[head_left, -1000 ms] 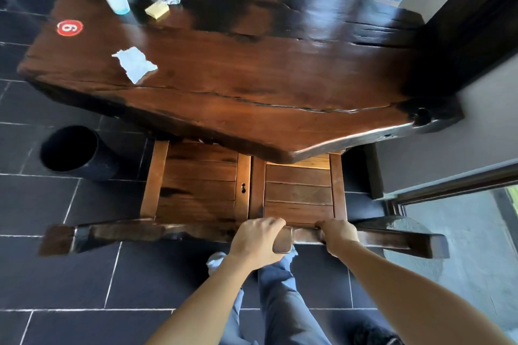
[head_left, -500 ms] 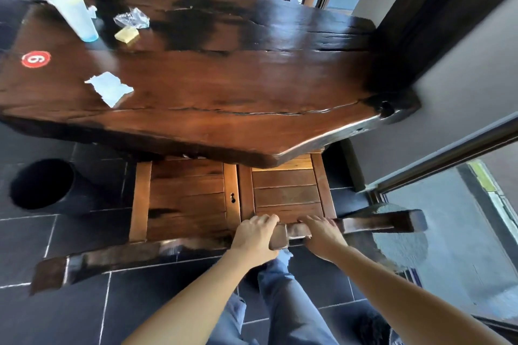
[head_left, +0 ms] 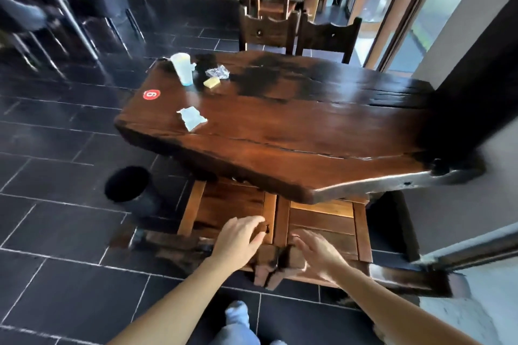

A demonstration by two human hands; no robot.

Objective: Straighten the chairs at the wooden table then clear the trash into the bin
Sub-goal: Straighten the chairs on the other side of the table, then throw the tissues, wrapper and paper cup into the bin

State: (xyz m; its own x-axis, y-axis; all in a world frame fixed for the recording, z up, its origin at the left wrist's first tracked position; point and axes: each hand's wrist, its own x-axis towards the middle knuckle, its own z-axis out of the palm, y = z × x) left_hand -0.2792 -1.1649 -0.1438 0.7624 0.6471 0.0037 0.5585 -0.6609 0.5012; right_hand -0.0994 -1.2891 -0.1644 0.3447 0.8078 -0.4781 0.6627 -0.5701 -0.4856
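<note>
Two wooden chairs, the left chair (head_left: 224,204) and the right chair (head_left: 322,216), stand side by side, pushed under the near edge of the wooden table (head_left: 294,131). My left hand (head_left: 241,238) hovers open over the left chair's back rail, fingers spread. My right hand (head_left: 316,252) is open over the right chair's rail, holding nothing. On the table's far left lie a plastic cup (head_left: 182,68), a crumpled clear wrapper (head_left: 217,72), a yellow scrap (head_left: 211,82) and a torn paper napkin (head_left: 192,118). A black bin (head_left: 127,185) stands on the floor left of the chairs.
Two more wooden chairs (head_left: 297,33) stand at the table's far side. A red number sticker (head_left: 151,94) is on the tabletop. A dark pillar and wall (head_left: 476,87) close off the right. Metal-legged chairs (head_left: 56,8) stand far left on dark floor tiles.
Both hands have let go of the chairs' back rails and opened. My head has lifted, so the view now takes in the far chairs and the room beyond.
</note>
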